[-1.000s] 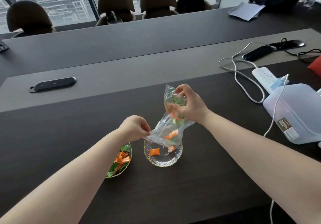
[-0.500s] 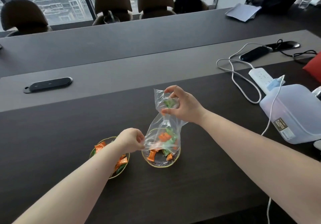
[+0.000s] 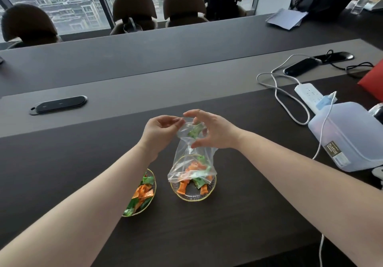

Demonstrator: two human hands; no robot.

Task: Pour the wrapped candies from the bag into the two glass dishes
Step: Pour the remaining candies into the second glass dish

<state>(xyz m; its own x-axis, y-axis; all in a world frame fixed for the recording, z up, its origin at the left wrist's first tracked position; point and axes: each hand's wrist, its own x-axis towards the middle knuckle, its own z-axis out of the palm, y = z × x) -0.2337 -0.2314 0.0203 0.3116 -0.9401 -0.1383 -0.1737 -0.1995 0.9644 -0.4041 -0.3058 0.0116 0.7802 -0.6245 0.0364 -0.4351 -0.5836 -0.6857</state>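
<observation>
1. A clear, crinkled plastic bag (image 3: 191, 159) is held upside down over a dark wood-grain table (image 3: 62, 163), its open mouth hanging just above the right-hand dish.
2. The upturned bottom corner of the bag is pinched between the thumb and fingertips of the left hand (image 3: 159, 131), the other fingers being curled in.
3. The right hand (image 3: 213, 133) is seen about half open – thumb below and fingers arched above the bag's top; the thumb touches the film, but a firm grip cannot be confirmed.
4. One green wrapped candy (image 3: 194, 131) is lodged in the bag's top, between the two hands.
5. The round, ribbed glass dish with a gold rim (image 3: 192, 196) is stood directly under the bag; orange and green twist-wrapped candies (image 3: 195, 180) are heaped in it, some of them behind the bag's lower film, so it cannot be told which are within the bag.
6. A second gold-rimmed glass dish (image 3: 152, 196) lies just to the left, partly hidden by the left forearm – it is filled with shiny orange and green wrapped sweets (image 3: 143, 192).
7. At the right edge a translucent white plastic container (image 3: 348, 138) is set, with a dark label on which "PLASTIC" can be read.
8. A white power strip (image 3: 308, 93) with a white cable is laid behind it, and a flat black oval plate (image 3: 59, 105) is set into the grey strip of the table at left.
</observation>
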